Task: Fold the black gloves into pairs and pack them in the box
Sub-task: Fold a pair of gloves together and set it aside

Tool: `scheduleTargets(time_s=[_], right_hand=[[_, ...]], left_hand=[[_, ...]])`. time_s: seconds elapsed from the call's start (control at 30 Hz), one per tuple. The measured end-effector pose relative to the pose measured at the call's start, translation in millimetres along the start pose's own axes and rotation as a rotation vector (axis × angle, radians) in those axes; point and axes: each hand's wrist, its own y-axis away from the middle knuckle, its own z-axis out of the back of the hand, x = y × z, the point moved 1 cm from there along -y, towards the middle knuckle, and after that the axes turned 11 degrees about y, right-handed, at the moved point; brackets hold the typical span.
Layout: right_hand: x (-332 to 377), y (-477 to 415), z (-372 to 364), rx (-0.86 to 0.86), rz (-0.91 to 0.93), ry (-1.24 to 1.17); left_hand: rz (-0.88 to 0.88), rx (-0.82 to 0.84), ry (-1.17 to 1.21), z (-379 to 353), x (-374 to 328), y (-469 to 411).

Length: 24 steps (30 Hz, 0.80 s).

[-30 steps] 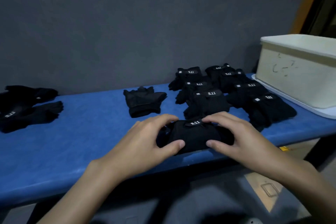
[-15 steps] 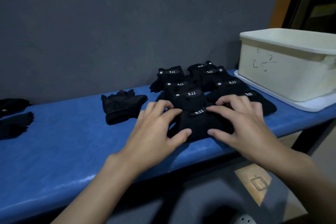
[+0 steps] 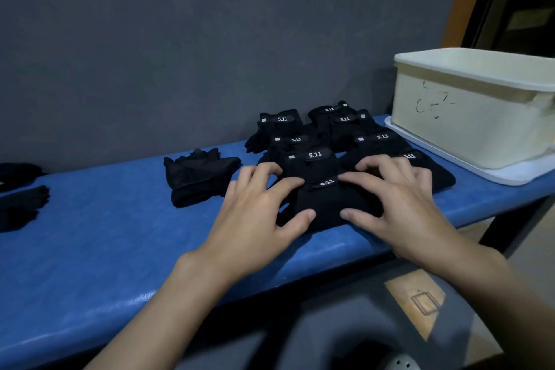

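Black fabric fills the gap between the two hands: the left hand (image 3: 258,213) and the right hand (image 3: 399,201) both clamp on a folded glove pair (image 3: 327,204), thumbs against its near side, curled fingers over its top by the 5.11 label. The bundle lies at the near edge of the blue bench top (image 3: 90,234). Just beyond the fingertips sit more folded pairs (image 3: 315,159) in close rows, touching one another. Beyond and outward of the left hand lies a loose glove (image 3: 198,174), and well past it, more unfolded gloves (image 3: 21,195). Beyond and outward of the right hand stands the cream box (image 3: 474,105) on a white lid (image 3: 510,178).
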Motion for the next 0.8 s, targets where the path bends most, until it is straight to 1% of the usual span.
scheduleTargets(time_s=[0.6, 0.8], right_hand=[[-0.8, 2.2, 9.5, -0.023, -0.003, -0.096], [1.3, 1.3, 13.9, -0.043, -0.005, -0.117]], left_hand=[[-0.062, -0.043, 0.074, 8.1, -11.2, -0.8], [-0.071, -0.034, 0.074, 10.1, -13.8, -1.3]])
